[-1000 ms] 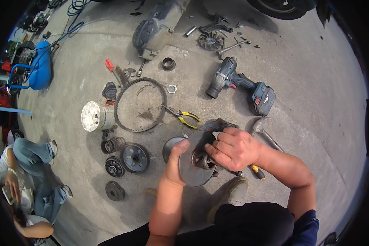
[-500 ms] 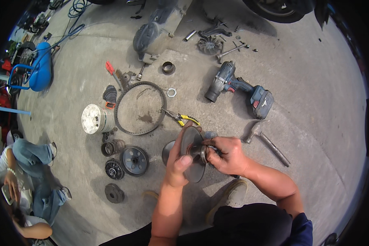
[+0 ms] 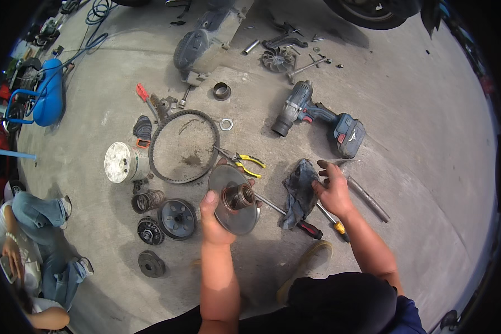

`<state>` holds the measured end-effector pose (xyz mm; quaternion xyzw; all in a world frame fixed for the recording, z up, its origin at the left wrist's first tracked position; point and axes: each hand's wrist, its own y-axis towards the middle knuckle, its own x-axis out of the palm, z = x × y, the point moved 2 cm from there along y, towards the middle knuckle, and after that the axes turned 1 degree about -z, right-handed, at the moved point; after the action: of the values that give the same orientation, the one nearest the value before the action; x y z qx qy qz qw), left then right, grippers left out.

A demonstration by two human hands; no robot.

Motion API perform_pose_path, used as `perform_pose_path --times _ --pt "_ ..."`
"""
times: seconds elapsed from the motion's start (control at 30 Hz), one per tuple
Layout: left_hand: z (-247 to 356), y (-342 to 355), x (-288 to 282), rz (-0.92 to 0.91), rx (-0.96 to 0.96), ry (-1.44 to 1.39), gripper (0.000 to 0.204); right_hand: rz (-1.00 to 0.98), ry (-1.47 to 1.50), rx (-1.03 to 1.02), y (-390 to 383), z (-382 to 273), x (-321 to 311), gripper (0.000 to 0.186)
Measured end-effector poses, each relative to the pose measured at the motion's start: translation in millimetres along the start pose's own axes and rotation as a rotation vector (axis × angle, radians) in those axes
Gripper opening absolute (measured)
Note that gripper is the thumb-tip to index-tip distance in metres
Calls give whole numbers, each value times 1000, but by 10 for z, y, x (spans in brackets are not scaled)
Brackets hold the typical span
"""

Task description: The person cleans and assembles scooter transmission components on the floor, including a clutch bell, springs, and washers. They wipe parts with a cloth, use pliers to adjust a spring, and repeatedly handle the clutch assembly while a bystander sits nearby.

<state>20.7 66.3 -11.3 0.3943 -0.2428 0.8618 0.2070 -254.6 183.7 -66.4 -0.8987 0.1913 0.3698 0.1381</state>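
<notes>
My left hand [image 3: 216,222] grips a round metal pulley disc [image 3: 247,219] by its rim, thumb on the near face and fingers behind. The disc's central hub [image 3: 242,196] faces up and to the right, with a reddish-brown greasy ring at its base. My right hand [image 3: 335,192] is off the disc, its fingers apart, beside a crumpled dark blue rag [image 3: 301,189] on the floor; whether the thumb touches the cloth I cannot tell. Close to the rag lie a screwdriver with a red and black handle [image 3: 310,229] and another tool with a yellow handle [image 3: 339,227].
Yellow-handled pliers [image 3: 250,163], a drive belt [image 3: 152,146], a cordless impact wrench [image 3: 317,114] and a hammer [image 3: 368,199] lie ahead. At left are a white tub [image 3: 119,162], a coil spring [image 3: 147,201], a clutch bell [image 3: 177,219] and a seated person [image 3: 44,239].
My right hand has left the hub and moved right to the rag. My left hand has shifted left with the disc, turning the hub upward. The rag and screwdriver now show more fully.
</notes>
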Motion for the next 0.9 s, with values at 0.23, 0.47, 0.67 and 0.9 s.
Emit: perform_pose_path --times 0.23,0.47,0.67,0.9 --pt "-47 18 -29 82 -12 68 91 -26 -42 58 85 -85 25 23" --pt "-26 18 -9 39 33 38 85 -387 -281 -131 -28 -307 75 36" --pt "-70 -2 -43 96 18 41 85 -555 -464 -231 -484 -82 384 46" --pt "-71 15 -21 143 41 58 85 -400 -299 -187 -720 182 139 48"
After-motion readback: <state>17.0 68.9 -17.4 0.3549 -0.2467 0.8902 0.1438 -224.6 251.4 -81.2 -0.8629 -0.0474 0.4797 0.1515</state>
